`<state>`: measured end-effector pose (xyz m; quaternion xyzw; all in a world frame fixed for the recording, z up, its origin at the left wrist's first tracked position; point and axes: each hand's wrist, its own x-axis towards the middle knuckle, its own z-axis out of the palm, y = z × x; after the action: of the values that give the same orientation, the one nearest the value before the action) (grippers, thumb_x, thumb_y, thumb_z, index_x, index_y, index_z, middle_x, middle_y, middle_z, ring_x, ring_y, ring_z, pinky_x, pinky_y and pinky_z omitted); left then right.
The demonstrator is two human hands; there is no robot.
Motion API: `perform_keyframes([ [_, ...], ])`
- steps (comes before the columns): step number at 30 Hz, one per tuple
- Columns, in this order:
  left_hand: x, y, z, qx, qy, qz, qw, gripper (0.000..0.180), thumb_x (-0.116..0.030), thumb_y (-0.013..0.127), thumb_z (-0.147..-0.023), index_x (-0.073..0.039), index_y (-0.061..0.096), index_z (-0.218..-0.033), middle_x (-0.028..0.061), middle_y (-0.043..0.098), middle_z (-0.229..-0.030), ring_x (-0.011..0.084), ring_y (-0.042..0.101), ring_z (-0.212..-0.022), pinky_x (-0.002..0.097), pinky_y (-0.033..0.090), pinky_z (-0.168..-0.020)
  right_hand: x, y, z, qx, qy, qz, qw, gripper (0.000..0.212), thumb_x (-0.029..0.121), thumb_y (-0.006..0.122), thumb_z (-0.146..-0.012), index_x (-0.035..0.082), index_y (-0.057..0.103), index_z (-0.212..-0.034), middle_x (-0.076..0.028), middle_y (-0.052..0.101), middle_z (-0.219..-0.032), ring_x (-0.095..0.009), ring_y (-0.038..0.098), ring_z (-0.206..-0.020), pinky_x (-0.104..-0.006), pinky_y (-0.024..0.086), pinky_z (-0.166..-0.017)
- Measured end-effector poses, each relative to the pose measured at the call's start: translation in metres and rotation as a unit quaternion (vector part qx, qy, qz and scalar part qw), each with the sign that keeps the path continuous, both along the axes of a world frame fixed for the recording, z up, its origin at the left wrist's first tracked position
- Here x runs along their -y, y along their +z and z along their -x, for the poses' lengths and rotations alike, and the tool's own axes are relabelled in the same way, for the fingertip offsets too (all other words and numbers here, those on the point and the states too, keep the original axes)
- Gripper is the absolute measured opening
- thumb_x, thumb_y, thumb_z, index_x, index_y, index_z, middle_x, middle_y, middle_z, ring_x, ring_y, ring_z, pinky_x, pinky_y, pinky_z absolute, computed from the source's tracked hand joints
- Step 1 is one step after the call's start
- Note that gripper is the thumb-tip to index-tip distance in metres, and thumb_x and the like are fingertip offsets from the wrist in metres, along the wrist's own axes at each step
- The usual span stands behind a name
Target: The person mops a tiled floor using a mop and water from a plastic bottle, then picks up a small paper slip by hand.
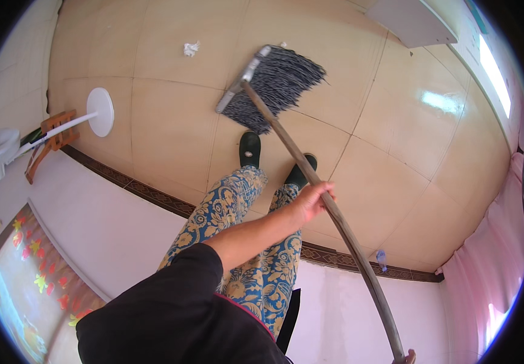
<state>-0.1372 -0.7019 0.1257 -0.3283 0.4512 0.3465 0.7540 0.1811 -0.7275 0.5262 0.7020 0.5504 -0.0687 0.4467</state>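
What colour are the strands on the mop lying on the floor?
The mop strands are dark grey, seen best in the head view.

My left hand (315, 201) wraps the long brown handle (356, 246) of a mop midway, while my right hand (409, 357), mostly cut off by the lower edge, grips it near the top. The mop head (283, 79), dark grey strands on a pale bar, lies on beige floor tiles (171, 115) just beyond my dark green shoes (250, 149). Nearby sits crumpled white paper (191, 48); a white fan (100, 113) stands at left, a pink curtain (486, 261) hangs at right.
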Motion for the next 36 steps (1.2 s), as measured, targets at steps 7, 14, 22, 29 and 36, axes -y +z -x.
perform_keyframes([
  [7, -0.025, -0.101, 0.276, -0.250, 0.052, 0.036, 0.966, 0.017, -0.015, 0.063, -0.069, -0.011, 0.047, -0.067, 0.0016, 0.046, -0.054, 0.0148, 0.047, -0.045, 0.0303, 0.044, -0.046, -0.024, -0.145, 0.167, -0.389, -0.064, -0.043, 0.918, 0.034, -0.001, 0.063, -0.057, 0.001, 0.055, -0.090, -0.010, 0.055, -0.067, -0.025, 0.054, -0.055, -0.0327, 0.046, -0.049],
  [14, -0.051, -0.068, 0.434, -0.365, -0.025, 0.115, 0.924, 0.020, -0.017, 0.056, -0.074, -0.014, 0.041, -0.061, -0.0005, 0.042, -0.051, 0.0143, 0.041, -0.043, 0.0309, 0.037, -0.044, -0.017, -0.216, 0.249, -0.606, -0.177, -0.006, 0.776, 0.029, 0.015, 0.067, -0.066, 0.005, 0.056, -0.092, -0.010, 0.058, -0.073, -0.022, 0.058, -0.056, -0.0285, 0.047, -0.050],
  [22, -0.047, -0.025, 0.296, -0.221, 0.048, 0.085, 0.970, 0.020, -0.015, 0.054, -0.075, -0.012, 0.042, -0.060, -0.0003, 0.043, -0.051, 0.0151, 0.045, -0.050, 0.0321, 0.040, -0.054, 0.032, -0.261, 0.120, -0.457, -0.455, -0.207, 0.736, 0.013, 0.012, 0.046, -0.084, 0.004, 0.055, -0.086, -0.001, 0.054, -0.069, -0.005, 0.044, -0.058, -0.0179, 0.035, -0.049],
  [29, -0.049, 0.041, 0.124, -0.089, 0.047, 0.086, 0.991, 0.021, -0.019, 0.059, -0.074, -0.013, 0.042, -0.062, -0.0007, 0.044, -0.058, 0.0144, 0.047, -0.058, 0.0319, 0.040, -0.062, 0.118, -0.215, -0.045, -0.313, -0.489, -0.355, 0.733, 0.017, 0.018, 0.045, -0.082, 0.004, 0.055, -0.085, -0.003, 0.053, -0.067, -0.009, 0.047, -0.060, -0.0209, 0.035, -0.051],
  [36, -0.044, 0.129, -0.103, 0.154, -0.004, 0.120, 0.981, 0.026, -0.023, 0.067, -0.068, -0.014, 0.042, -0.068, -0.0017, 0.044, -0.061, 0.0163, 0.047, -0.062, 0.0310, 0.042, -0.062, 0.232, 0.012, -0.231, -0.277, -0.243, -0.522, 0.769, 0.032, 0.024, 0.045, -0.085, -0.007, 0.053, -0.089, -0.016, 0.055, -0.078, -0.025, 0.055, -0.071, -0.0327, 0.048, -0.058],
])
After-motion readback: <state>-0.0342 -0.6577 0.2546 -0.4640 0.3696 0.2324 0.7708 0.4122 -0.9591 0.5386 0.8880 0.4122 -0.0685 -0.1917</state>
